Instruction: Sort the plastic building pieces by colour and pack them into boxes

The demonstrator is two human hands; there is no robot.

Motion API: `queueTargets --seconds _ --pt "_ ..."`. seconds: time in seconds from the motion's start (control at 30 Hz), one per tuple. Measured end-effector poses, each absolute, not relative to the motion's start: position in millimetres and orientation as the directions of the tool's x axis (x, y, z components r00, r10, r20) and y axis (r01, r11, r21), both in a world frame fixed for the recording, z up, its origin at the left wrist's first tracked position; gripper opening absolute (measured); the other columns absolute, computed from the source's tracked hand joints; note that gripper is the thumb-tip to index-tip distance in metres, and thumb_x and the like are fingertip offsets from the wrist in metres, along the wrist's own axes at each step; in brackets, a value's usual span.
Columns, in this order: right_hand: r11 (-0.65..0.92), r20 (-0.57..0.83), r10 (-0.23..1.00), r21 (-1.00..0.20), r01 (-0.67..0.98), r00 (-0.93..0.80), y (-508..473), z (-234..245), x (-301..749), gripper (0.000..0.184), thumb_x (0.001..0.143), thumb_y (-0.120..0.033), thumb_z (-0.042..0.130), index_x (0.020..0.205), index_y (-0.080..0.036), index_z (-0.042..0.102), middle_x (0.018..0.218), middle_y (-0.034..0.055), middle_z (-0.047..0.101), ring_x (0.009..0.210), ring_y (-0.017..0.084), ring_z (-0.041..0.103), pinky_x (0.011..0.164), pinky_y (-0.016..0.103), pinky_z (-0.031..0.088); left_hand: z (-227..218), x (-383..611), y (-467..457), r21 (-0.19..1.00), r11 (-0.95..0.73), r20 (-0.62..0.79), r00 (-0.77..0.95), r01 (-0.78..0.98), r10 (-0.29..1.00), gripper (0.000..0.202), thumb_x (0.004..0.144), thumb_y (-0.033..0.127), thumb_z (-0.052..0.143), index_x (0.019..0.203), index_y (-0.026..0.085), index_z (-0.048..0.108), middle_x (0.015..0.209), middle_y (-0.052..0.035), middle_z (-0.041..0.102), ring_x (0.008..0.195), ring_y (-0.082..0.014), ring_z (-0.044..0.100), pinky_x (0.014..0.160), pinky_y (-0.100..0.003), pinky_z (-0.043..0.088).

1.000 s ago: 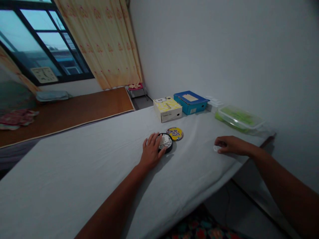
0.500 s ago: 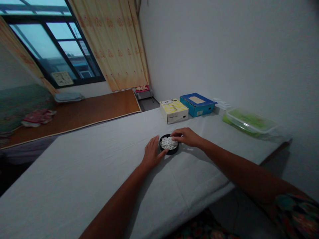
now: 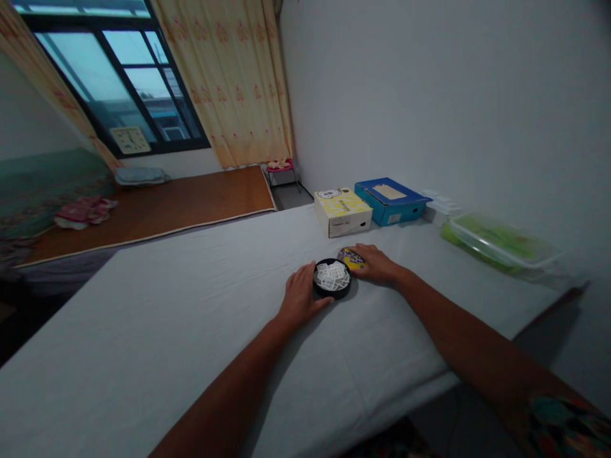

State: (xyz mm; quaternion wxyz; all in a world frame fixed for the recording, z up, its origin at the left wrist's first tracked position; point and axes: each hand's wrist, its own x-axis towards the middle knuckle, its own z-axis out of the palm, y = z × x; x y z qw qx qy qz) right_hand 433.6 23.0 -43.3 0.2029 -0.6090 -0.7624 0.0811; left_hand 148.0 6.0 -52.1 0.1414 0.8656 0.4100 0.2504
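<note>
A round black container full of small white strips stands on the white-covered table. My left hand wraps its left side, the thumb along the near edge and the fingers at the far left. Just to the right, my right hand grips a round, flat piece with a yellow and purple pattern, which looks like a lid. That piece lies close against the container's upper right edge. Part of it is hidden under my right fingers.
Beyond my hands stand a yellow and white box and a blue box. Along the wall at right are some white boxes and a clear plastic container with something green. The table's front edge runs below my arms.
My right hand has moved off the white strips to the container's right side. The yellow and purple piece now shows in it. My left hand stays at the container.
</note>
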Motion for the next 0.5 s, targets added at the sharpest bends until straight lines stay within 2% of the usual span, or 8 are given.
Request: queueTargets --seconds 0.1,0.2,0.3,0.5 --pt "0.255 0.295 0.946 -0.435 0.863 -0.131 24.0 -33.2 428.5 0.076 0.070 -0.046 0.074 0.139 -0.020 0.053 0.139 0.0141 0.056 0.125 0.034 0.050 0.106 0.050 0.038 -51.0 145.9 6.0 0.455 -0.605 0.292 0.532 0.653 0.795 0.097 0.070 0.047 0.077 0.149 0.015 0.032 0.153 -0.0202 0.038 0.142 -0.0368 0.033 0.115 -0.055 0.025" --pt "0.437 0.378 0.888 -0.506 0.744 -0.264 16.3 -19.7 412.7 0.075 0.073 -0.051 0.074 0.139 -0.022 0.052 0.140 0.0112 0.055 0.125 0.030 0.050 0.106 0.046 0.039 -49.6 144.2 5.6 0.471 -0.587 0.279 0.521 0.658 0.807 0.101 0.069 0.050 0.076 0.151 0.014 0.029 0.154 -0.0206 0.038 0.143 -0.0368 0.032 0.116 -0.055 0.024" --pt "0.572 0.375 0.818 -0.454 0.683 -0.436 5.4 -15.4 390.7 0.078 0.069 -0.055 0.077 0.137 -0.023 0.056 0.139 0.0121 0.055 0.127 0.031 0.047 0.107 0.047 0.037 -49.2 143.7 5.1 0.478 -0.575 0.277 0.507 0.664 0.816 0.106 0.067 0.052 0.077 0.151 0.012 0.026 0.154 -0.0221 0.036 0.143 -0.0377 0.031 0.116 -0.055 0.025" --pt "0.559 0.324 0.828 -0.406 0.723 -0.459 -3.6 -25.5 370.7 0.078 0.069 -0.053 0.077 0.136 -0.022 0.056 0.138 0.0149 0.053 0.127 0.033 0.045 0.106 0.050 0.037 -53.1 142.8 6.0 0.459 -0.576 0.275 0.509 0.676 0.816 0.105 0.067 0.053 0.076 0.151 0.012 0.028 0.154 -0.0222 0.037 0.143 -0.0380 0.032 0.116 -0.056 0.025"
